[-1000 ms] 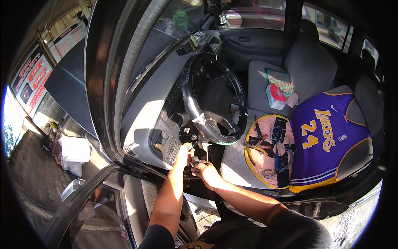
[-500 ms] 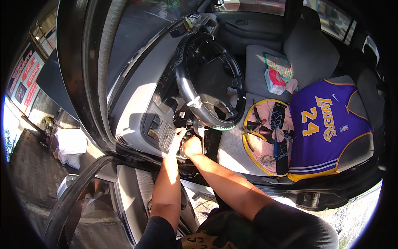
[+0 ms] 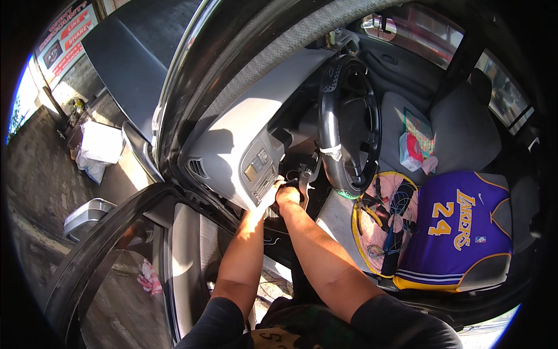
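Observation:
Both my hands reach in under the dashboard, side by side, left of the steering wheel (image 3: 332,131) and below its column. My left hand (image 3: 269,202) is at the lower edge of the grey switch panel (image 3: 256,170), its fingers curled and partly hidden. Close beside it, my right hand (image 3: 288,196) is closed, its fingertips in shadow. What either hand grips I cannot make out. Around them is the dark opening of the lower dash, with a metal bracket (image 3: 306,177) of the column area just to the right.
On the driver's seat lies a yellow-rimmed pink round mat (image 3: 365,244) with wires and hand tools. A purple jersey (image 3: 450,232) covers the backrest. A tissue box (image 3: 410,152) sits on the far seat. The open door (image 3: 195,262) is at my left.
My view has shifted, so the dashboard and steering wheel now appear farther right. Both hands remain under the dash and have come closer together by the switch panel's lower edge.

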